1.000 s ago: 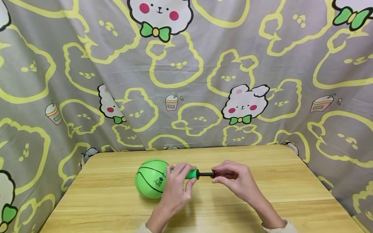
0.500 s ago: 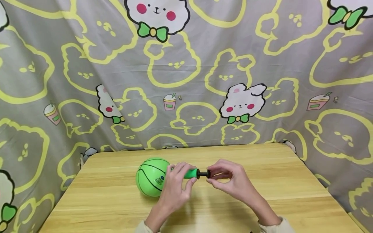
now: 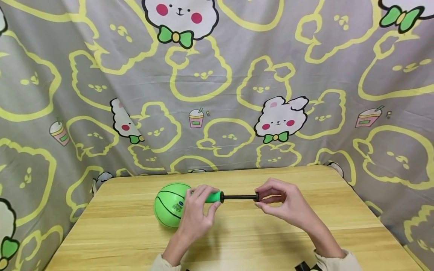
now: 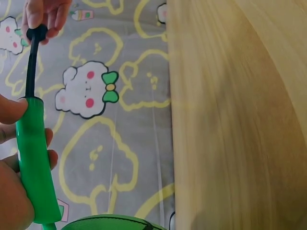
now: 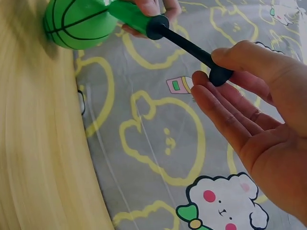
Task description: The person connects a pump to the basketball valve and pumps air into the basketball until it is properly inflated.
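A green ball (image 3: 167, 207) with black basketball lines sits on the table, left of the hands. My left hand (image 3: 196, 214) grips the green barrel of a small hand pump (image 4: 36, 158), which lies level with its far end towards the ball. Where the pump meets the ball is hidden behind the left hand in the head view. With thumb and fingertips, my right hand (image 3: 286, 201) pinches the black end knob (image 5: 220, 75) of the pump's rod. The black rod (image 3: 239, 197) stands well out of the barrel.
The wooden table (image 3: 264, 241) has a straight back edge. Behind it and at both sides hangs a grey curtain (image 3: 217, 94) with yellow cartoon outlines. Part of a black object (image 3: 303, 266) shows by the right sleeve.
The right hand first pushed the rod inwards, then drew it out to the right, so more rod shows now. The left hand keeps its grip, and it and the ball appear slightly further left.
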{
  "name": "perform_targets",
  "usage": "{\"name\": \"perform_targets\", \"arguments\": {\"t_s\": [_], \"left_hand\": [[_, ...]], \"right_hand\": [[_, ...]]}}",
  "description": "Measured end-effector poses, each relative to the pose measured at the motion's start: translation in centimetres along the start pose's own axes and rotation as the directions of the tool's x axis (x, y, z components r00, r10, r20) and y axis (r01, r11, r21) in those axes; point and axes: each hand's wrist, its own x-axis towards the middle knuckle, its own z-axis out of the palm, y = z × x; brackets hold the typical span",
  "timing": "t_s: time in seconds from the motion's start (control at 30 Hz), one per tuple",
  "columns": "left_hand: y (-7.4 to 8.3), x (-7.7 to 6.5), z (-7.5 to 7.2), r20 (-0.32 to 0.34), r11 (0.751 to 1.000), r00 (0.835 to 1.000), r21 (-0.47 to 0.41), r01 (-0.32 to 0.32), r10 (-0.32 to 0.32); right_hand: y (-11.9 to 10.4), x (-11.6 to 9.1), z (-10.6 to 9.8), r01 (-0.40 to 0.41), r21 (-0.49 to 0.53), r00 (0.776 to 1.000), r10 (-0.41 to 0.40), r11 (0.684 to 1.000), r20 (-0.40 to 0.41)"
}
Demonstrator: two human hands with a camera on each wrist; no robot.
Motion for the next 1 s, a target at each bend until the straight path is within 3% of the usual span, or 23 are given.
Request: {"name": "perform_targets", "arguments": {"t_s": [0.43,1.0], "left_hand": [[-0.2,0.2,-0.4,-0.005,1.0,1.0,-0.008,0.013,-0.013],[0.8,0.0,0.4,-0.027,1.0,1.0,-0.001,-0.005,0.005]], "right_hand": [[-0.5,-0.2,-1.4,-0.032,0.024,0.999,0.032,0.999,-0.001],[0.1,-0.1,0.1,-0.001,0.047,1.0,0.002,0.999,-0.006]]}}
